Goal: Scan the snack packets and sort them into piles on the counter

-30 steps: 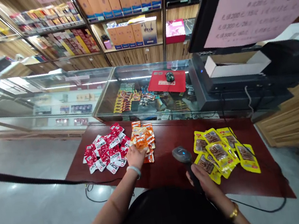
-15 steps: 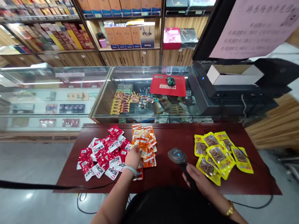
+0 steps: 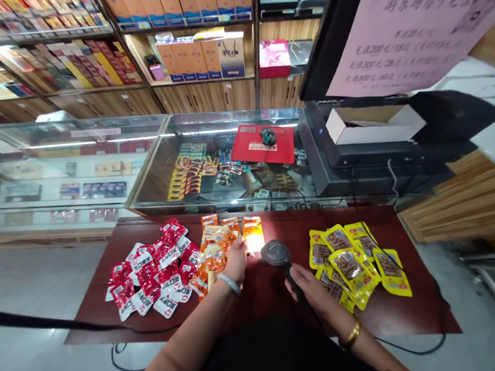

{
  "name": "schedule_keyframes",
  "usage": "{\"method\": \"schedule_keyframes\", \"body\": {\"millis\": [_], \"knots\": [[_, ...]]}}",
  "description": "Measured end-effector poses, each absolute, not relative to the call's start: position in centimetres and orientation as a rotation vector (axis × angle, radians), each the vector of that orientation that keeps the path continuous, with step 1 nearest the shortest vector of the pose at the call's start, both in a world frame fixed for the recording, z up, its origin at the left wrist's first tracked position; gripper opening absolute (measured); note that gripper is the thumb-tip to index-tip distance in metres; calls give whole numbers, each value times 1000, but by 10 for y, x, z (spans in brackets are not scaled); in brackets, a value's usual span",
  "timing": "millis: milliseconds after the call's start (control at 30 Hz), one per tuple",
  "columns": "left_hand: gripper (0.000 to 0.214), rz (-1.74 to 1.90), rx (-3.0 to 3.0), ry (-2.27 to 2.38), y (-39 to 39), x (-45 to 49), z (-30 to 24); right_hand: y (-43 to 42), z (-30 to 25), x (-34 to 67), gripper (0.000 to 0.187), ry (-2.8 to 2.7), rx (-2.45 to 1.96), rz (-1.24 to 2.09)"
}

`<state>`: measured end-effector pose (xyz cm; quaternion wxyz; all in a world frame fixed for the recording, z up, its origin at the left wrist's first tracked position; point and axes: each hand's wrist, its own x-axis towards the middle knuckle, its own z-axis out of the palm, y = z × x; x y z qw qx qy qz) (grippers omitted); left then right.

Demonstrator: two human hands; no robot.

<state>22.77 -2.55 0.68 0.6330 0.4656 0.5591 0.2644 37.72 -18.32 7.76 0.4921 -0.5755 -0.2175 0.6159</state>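
Note:
My right hand [image 3: 309, 286] is wrapped round the handle of a black barcode scanner [image 3: 276, 251], its head tipped to the left. Bright light falls on an orange snack packet [image 3: 252, 228], which my left hand [image 3: 236, 258] pinches by its lower left edge, just in front of the scanner. Beside and partly beneath the left hand lies a pile of other orange snack packets [image 3: 212, 245]. Further left, red and white packets [image 3: 150, 271] are heaped together. Yellow packets [image 3: 349, 265] with brown contents are spread to the right of my right hand.
The dark red table [image 3: 292, 314] stands against a glass display counter [image 3: 154, 195]. On the counter are a red mat [image 3: 286, 148], a computer mouse [image 3: 268, 136] and a black checkout terminal [image 3: 333, 158] with a white open box [image 3: 375, 126]. A black cable [image 3: 86, 326] crosses at left.
My left hand has brought an orange packet rightward from the pile to the scanner, whose light now shines on it. The view has shifted slightly; the right hand still grips the scanner.

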Motion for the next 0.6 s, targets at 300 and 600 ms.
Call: {"method": "schedule_keyframes", "body": {"millis": [300, 600], "knots": [[43, 504, 940, 1044, -33, 288, -11, -197, 62, 402, 47, -400, -1435, 1424], [49, 248, 1842, 1781, 4, 222, 3, -202, 52, 405, 44, -361, -1471, 1401]]}}
